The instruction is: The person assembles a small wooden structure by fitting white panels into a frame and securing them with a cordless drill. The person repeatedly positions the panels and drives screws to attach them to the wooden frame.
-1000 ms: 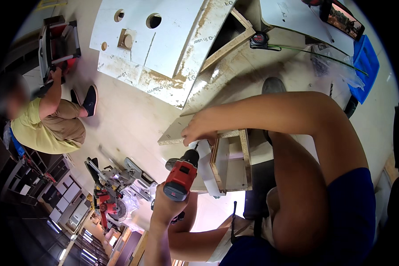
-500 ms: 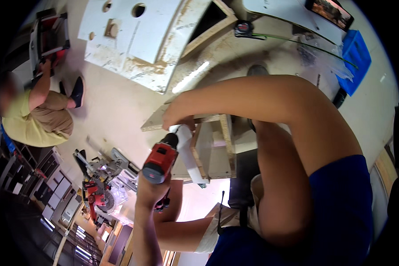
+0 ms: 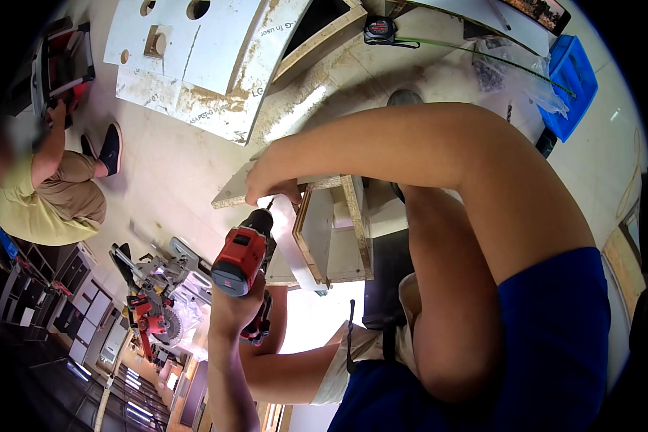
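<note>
My left hand (image 3: 236, 306) is wrapped round the grip of a red and black cordless drill (image 3: 239, 259). The drill's bit meets or nearly meets the upper end of a narrow white board edge (image 3: 293, 245); exact contact is hard to tell. That board is part of a small box-like assembly of particle-board panels (image 3: 356, 216) in front of my legs. Reaching across from the right, my right hand (image 3: 270, 176) grips the assembly's top by the bit, fingers curled over its edge and partly hidden.
A large white board with cut-outs (image 3: 187, 79) lies beyond. A tape measure (image 3: 379, 30) has its blade drawn out toward a blue crate (image 3: 572, 86). At left are a miter saw (image 3: 158, 302) and a crouching person (image 3: 47, 194).
The whole view has shifted, so the scene sits slightly farther left and higher. Both hands and the drill keep about the same place on the assembly.
</note>
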`<state>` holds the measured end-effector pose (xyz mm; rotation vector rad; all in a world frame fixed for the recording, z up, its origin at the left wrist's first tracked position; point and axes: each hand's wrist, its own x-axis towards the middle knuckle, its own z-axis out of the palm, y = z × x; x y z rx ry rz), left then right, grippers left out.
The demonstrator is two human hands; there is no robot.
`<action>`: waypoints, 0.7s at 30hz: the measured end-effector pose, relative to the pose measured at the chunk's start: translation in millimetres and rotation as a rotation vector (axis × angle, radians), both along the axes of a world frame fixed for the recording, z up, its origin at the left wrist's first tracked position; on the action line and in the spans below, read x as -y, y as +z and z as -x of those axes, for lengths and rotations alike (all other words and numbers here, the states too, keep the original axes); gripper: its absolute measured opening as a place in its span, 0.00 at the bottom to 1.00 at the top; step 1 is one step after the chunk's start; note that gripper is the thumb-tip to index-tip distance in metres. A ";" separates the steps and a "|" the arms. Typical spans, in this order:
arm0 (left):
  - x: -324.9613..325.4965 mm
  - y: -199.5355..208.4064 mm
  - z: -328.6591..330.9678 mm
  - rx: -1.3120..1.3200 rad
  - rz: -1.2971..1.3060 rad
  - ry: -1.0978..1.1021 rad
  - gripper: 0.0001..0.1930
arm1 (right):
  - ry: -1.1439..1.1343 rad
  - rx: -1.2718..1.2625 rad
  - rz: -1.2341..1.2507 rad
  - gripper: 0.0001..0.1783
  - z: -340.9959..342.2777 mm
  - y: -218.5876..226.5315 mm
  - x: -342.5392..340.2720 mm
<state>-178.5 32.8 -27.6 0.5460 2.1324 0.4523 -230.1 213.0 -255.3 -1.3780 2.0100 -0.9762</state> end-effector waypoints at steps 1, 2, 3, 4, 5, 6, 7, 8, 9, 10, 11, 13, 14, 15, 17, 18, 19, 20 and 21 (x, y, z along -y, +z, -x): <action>1.2 -1.8 -1.2 -0.001 -0.016 0.023 0.09 | 0.003 0.005 0.011 0.44 0.3 -2.7 0.5; 1.8 -2.3 -0.8 0.012 -0.003 0.025 0.09 | -0.019 0.007 0.004 0.44 -0.5 -5.5 0.7; 4.7 -2.1 -1.0 0.025 0.013 0.033 0.09 | -0.036 0.008 0.000 0.45 -1.9 -4.0 1.0; 7.0 -1.9 -1.6 0.038 0.030 0.041 0.09 | -0.053 0.010 -0.005 0.45 -3.3 -2.7 1.0; 6.3 -1.8 -2.8 0.031 0.037 0.057 0.10 | -0.045 0.018 -0.016 0.46 -3.8 -1.6 0.4; 3.6 -0.8 -3.9 0.024 0.044 0.072 0.11 | -0.038 0.025 -0.027 0.46 -3.4 1.2 -1.2; 2.9 0.3 -4.9 0.016 0.052 0.087 0.12 | -0.032 0.032 -0.039 0.47 -3.5 4.2 -2.3; 7.4 0.2 -5.5 0.037 0.062 0.099 0.11 | -0.031 0.044 -0.040 0.47 -3.9 7.3 -3.1; 12.3 -2.4 -5.0 0.056 0.068 0.107 0.10 | -0.033 0.055 -0.047 0.47 -3.4 6.9 -5.5; 14.9 -4.0 -4.7 0.074 0.073 0.114 0.09 | -0.036 0.065 -0.053 0.47 -3.0 7.1 -7.0; 13.6 -4.5 -6.2 0.032 0.031 0.076 0.09 | -0.033 0.076 -0.039 0.46 -3.6 7.9 -7.1; 10.7 -5.2 -10.4 -0.052 -0.050 -0.001 0.09 | -0.027 0.097 -0.008 0.44 -4.5 10.0 -4.3; 7.2 -3.6 -9.4 -0.039 -0.014 -0.016 0.10 | -0.033 0.090 0.002 0.44 -5.0 9.1 -6.5; 4.9 0.3 -7.5 -0.026 0.026 -0.023 0.10 | -0.031 0.083 0.016 0.44 -5.6 8.3 -6.7; 8.4 -3.2 -1.1 -0.046 -0.036 -0.046 0.11 | -0.017 0.113 0.058 0.44 -4.3 7.6 -4.9; 10.6 -1.8 2.3 0.046 0.043 0.043 0.11 | -0.011 0.151 0.082 0.44 -3.3 3.0 -5.4; 12.8 -3.6 3.5 0.040 0.035 0.028 0.10 | -0.005 0.189 0.106 0.44 -2.5 -1.3 -5.3; 14.6 -5.5 4.2 0.033 0.026 0.013 0.10 | -0.015 0.133 0.106 0.45 -2.6 -5.4 -4.8; 10.9 -2.8 2.5 0.024 0.042 0.049 0.11 | -0.020 0.078 0.109 0.46 -2.4 -6.7 -2.4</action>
